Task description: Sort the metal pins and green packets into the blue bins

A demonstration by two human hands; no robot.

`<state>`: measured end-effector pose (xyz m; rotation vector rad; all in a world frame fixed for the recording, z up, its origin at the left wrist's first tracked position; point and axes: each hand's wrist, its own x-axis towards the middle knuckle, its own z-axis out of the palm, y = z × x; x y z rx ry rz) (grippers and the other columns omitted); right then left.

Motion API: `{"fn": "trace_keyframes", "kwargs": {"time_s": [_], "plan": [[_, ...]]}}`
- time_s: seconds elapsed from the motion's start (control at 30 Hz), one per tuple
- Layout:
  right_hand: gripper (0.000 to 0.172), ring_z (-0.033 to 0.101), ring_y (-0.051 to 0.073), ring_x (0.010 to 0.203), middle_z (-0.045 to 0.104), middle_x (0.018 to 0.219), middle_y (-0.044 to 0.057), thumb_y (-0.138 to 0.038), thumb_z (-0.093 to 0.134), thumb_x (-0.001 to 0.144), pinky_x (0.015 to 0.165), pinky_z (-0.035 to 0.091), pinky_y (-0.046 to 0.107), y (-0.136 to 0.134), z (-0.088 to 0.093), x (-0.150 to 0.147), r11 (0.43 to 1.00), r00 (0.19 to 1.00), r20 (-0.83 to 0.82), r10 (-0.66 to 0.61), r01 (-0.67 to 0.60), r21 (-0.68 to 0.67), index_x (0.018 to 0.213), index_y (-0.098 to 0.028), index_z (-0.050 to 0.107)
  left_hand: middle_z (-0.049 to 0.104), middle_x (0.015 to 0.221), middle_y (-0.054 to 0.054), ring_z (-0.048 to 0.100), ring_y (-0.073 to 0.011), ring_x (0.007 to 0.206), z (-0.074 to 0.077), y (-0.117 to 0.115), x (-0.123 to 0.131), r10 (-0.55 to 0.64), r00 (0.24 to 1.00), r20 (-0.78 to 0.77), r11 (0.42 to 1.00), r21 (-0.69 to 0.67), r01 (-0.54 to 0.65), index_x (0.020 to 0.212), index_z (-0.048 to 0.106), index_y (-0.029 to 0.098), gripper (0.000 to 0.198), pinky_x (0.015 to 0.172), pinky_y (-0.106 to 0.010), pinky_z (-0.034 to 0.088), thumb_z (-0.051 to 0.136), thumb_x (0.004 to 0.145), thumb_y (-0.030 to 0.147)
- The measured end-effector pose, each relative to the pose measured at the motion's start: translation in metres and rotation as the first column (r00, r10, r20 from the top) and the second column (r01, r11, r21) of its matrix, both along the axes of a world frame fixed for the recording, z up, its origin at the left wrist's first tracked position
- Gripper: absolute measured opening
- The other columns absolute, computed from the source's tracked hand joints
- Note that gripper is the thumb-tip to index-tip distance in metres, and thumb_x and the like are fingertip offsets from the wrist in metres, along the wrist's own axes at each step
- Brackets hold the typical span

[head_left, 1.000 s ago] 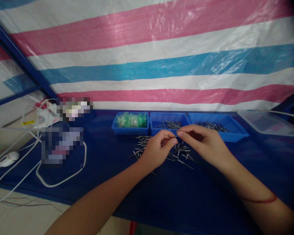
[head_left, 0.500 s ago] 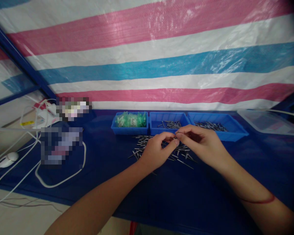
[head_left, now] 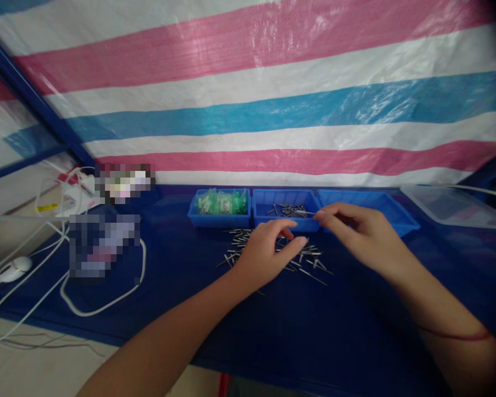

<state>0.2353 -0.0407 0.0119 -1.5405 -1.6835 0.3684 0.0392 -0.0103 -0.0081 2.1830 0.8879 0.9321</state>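
Observation:
My right hand [head_left: 361, 234] pinches one thin metal blind rivet [head_left: 308, 213] between thumb and fingertips, in front of the right-hand blue bin [head_left: 400, 216]. The rivet points left, over the front of the middle blue bin [head_left: 285, 196]. My left hand [head_left: 268, 247] hovers low over a loose pile of rivets [head_left: 312, 255] on the blue table, thumb and index finger apart with nothing seen between them. More rivets [head_left: 287, 210] lie in the middle bin. My right hand hides much of the right-hand bin's contents.
The left blue bin [head_left: 220, 221] holds green plastic packets [head_left: 221, 203]. A clear plastic lid or tray [head_left: 454, 208] lies at the back right. White cables [head_left: 144, 264] and a white device [head_left: 14, 270] occupy the left side, beside blurred-out items. A striped sheet [head_left: 248, 116] hangs behind.
My hands, together over the pile before, are now apart. My right hand has moved right with a rivet, covering the right-hand bin's rivets. My left thumb and index finger have spread.

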Motion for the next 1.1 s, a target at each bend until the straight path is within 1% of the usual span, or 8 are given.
{"fn": "trace_keyframes", "kwargs": {"time_s": [0.07, 0.17, 0.27, 0.4, 0.67, 0.8, 0.93, 1.1], "plan": [[0.031, 0.057, 0.016, 0.061, 0.066, 0.071, 0.003, -0.045, 0.051, 0.084, 0.060, 0.039, 0.028, 0.001, 0.002, 0.014, 0.974, 0.962, 0.151, -0.226, 0.219, 0.062, 0.082, -0.019, 0.067, 0.065, 0.102, -0.006, 0.055, -0.0211, 0.099, -0.001, -0.003, -0.002, -0.064, 0.984, -0.166, 0.992, 0.101, 0.081, 0.111, 0.062, 0.020, 0.033, 0.090, -0.036, 0.040, 0.057, 0.087, 0.041], [0.028, 0.060, 0.020, 0.062, 0.066, 0.067, 0.005, -0.042, 0.050, 0.082, 0.058, 0.036, 0.029, 0.004, 0.001, 0.036, 0.861, 0.785, 0.358, -0.505, 0.486, 0.149, 0.079, -0.020, 0.067, 0.062, 0.111, -0.006, 0.050, -0.0252, 0.108, -0.004, -0.008, -0.004, -0.131, 0.915, -0.383, 0.961, 0.179, 0.212, 0.110, 0.065, 0.024, 0.040, 0.091, -0.040, 0.037, 0.058, 0.084, 0.052], [0.033, 0.062, 0.026, 0.064, 0.068, 0.070, 0.008, -0.045, 0.045, 0.082, 0.057, 0.033, 0.032, 0.007, -0.002, 0.051, 0.779, 0.625, 0.534, -0.569, 0.617, 0.109, 0.077, -0.022, 0.067, 0.060, 0.117, -0.005, 0.047, -0.0265, 0.110, -0.008, -0.011, -0.005, -0.171, 0.852, -0.494, 0.932, 0.199, 0.302, 0.110, 0.066, 0.027, 0.039, 0.089, -0.042, 0.034, 0.059, 0.082, 0.055], [0.039, 0.063, 0.030, 0.069, 0.068, 0.071, 0.008, -0.053, 0.040, 0.083, 0.062, 0.033, 0.037, 0.008, -0.004, 0.052, 0.727, 0.558, 0.621, -0.550, 0.686, 0.028, 0.086, -0.025, 0.068, 0.061, 0.112, -0.003, 0.048, -0.0225, 0.108, -0.010, -0.011, -0.006, -0.170, 0.833, -0.526, 0.919, 0.219, 0.326, 0.102, 0.067, 0.028, 0.024, 0.088, -0.040, 0.030, 0.053, 0.090, 0.044], [0.031, 0.063, 0.024, 0.068, 0.069, 0.074, 0.006, -0.045, 0.050, 0.082, 0.063, 0.037, 0.034, 0.002, 0.002, 0.028, 0.890, 0.788, 0.440, -0.430, 0.453, 0.058, 0.085, -0.020, 0.069, 0.064, 0.103, -0.002, 0.052, -0.0209, 0.102, -0.008, -0.012, -0.005, -0.130, 0.863, -0.488, 0.929, 0.244, 0.278, 0.095, 0.067, 0.025, 0.019, 0.087, -0.038, 0.032, 0.050, 0.093, 0.035], [0.029, 0.061, 0.018, 0.069, 0.071, 0.084, 0.004, -0.043, 0.053, 0.083, 0.065, 0.042, 0.030, 0.000, 0.004, 0.017, 0.994, 0.974, 0.207, -0.094, 0.103, -0.036, 0.089, -0.020, 0.070, 0.067, 0.097, -0.003, 0.057, -0.0182, 0.092, -0.003, -0.005, -0.004, -0.096, 0.949, -0.301, 0.979, 0.144, 0.145, 0.096, 0.065, 0.021, 0.020, 0.085, -0.033, 0.039, 0.049, 0.094, 0.033], [0.028, 0.062, 0.019, 0.077, 0.071, 0.090, 0.003, -0.046, 0.055, 0.084, 0.064, 0.045, 0.030, -0.002, 0.001, 0.001, 0.979, 0.980, 0.070, 0.189, -0.183, -0.086, 0.089, -0.023, 0.070, 0.068, 0.089, -0.003, 0.061, -0.0154, 0.082, -0.002, 0.002, -0.001, -0.035, 0.999, 0.005, 0.996, -0.085, 0.035, 0.097, 0.065, 0.018, 0.016, 0.078, -0.027, 0.045, 0.057, 0.088, 0.028], [0.025, 0.064, 0.019, 0.082, 0.071, 0.088, 0.003, -0.044, 0.057, 0.085, 0.069, 0.049, 0.030, -0.001, -0.006, -0.012, 0.966, 0.970, -0.068, 0.234, -0.240, -0.094, 0.087, -0.022, 0.069, 0.069, 0.089, -0.004, 0.063, -0.0143, 0.079, -0.007, 0.002, 0.003, 0.022, 0.978, 0.210, 0.958, -0.284, 0.040, 0.095, 0.065, 0.015, 0.015, 0.075, -0.025, 0.048, 0.060, 0.085, 0.025]]}}
